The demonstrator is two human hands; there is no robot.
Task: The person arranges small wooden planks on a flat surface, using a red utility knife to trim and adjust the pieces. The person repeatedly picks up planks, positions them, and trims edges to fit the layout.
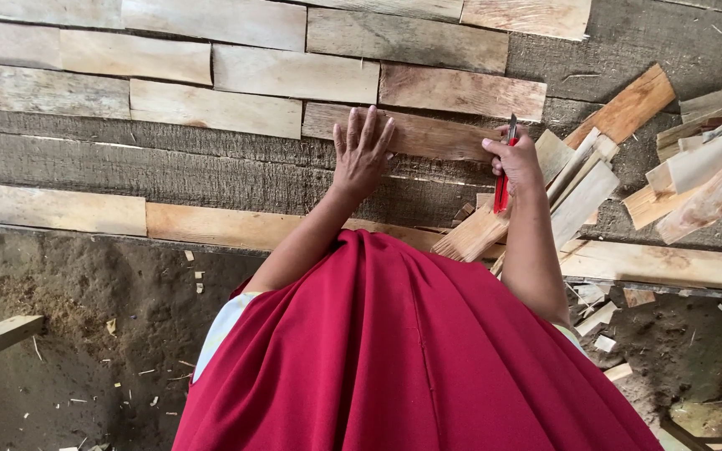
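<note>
While my left hand [363, 154] is pressing flat, fingers spread, on the brown plank [415, 134], which is lying lengthwise left to right on the worktop [169, 171], my right hand [515, 159] is waiting just off its right end, fist clamped on a red cutter [505, 171] pointing up.

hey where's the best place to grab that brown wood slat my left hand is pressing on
Probably the brown wood slat at its bare right end, from the near long edge. It lies flat on the workbench; the left hand covers its left end, and another slat butts its far edge.
</note>
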